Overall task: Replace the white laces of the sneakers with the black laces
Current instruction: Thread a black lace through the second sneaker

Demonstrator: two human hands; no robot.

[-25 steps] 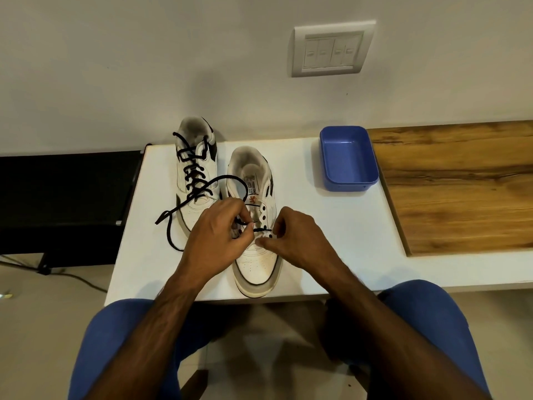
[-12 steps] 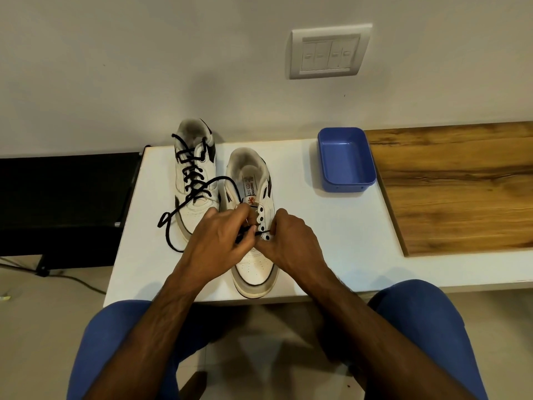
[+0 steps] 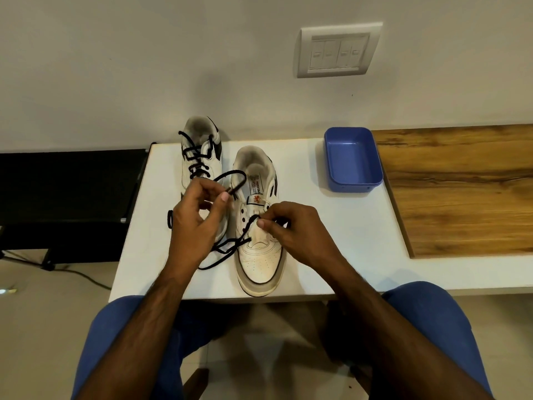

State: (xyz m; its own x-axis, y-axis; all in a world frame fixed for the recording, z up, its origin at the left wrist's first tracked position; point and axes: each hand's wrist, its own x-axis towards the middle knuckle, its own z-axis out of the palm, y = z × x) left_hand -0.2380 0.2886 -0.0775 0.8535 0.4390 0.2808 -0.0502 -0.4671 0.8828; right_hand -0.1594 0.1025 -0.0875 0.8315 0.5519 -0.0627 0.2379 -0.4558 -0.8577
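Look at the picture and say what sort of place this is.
Probably a room in a home: a wall switch panel, a white table against the wall with sneakers, and a wood-grain counter.

The near sneaker is seen in white with a black outline round the toe, a greyed sole edge and an orange mark on its tongue label. The far sneaker is white with a black heel panel, crossed by a black lace. The bench is white, the tray blue, the board brown with dark wood grain.
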